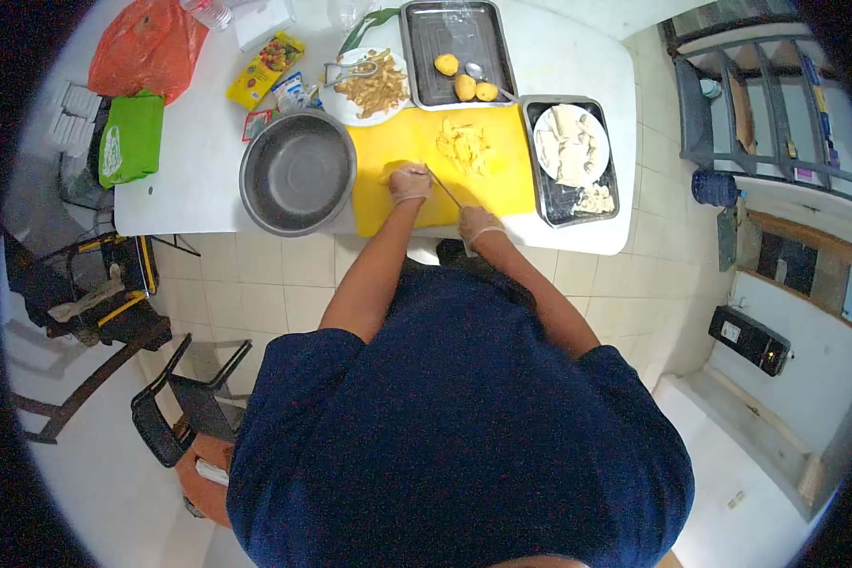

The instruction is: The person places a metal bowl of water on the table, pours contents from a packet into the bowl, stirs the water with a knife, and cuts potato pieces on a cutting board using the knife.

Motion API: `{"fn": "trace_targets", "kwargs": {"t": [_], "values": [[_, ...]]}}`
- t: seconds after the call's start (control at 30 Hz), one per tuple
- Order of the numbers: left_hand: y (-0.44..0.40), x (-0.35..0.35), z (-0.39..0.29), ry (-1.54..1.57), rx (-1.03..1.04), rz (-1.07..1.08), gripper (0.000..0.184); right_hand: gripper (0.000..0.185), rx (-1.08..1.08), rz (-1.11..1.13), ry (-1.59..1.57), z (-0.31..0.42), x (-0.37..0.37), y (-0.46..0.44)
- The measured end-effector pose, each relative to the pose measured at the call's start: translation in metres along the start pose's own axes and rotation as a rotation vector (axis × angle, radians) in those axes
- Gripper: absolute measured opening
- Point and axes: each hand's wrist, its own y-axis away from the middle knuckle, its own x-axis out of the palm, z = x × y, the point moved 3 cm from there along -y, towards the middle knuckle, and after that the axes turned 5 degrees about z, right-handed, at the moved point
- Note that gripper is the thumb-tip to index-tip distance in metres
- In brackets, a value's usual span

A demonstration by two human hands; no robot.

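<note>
Both hands wear clear gloves over a yellow cutting board [379,208]. My right hand [480,224] is wrapped round the handle of a knife [445,187], whose blade slants up and left toward my left hand. My left hand [410,182] is closed on a yellow piece of food [390,171] near the board's left side; it is partly hidden by the fingers. The blade's tip lies beside the left fingers. A pile of cut yellow pieces [464,148] rests on the board, above and right of the knife.
A grey basin [298,172] stands left of the board. Behind are a plate of brown strips [371,87] with tongs and a dark tray [454,47] with yellow peeled pieces. At right, another tray [551,210] holds a plate of white pieces [571,144].
</note>
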Motion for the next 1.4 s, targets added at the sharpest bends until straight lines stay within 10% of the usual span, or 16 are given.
{"fn": "trace_targets", "kwargs": {"t": [1.03,1.4], "values": [[0.015,-0.027,-0.052,-0.151,-0.080,0.036,0.019,0.023,0.082,-0.049,-0.254,-0.037,0.051,-0.001],[0.015,-0.020,-0.027,-0.193,0.020,0.125,0.032,0.029,-0.323,0.115,-0.019,-0.048,0.044,-0.019]]}}
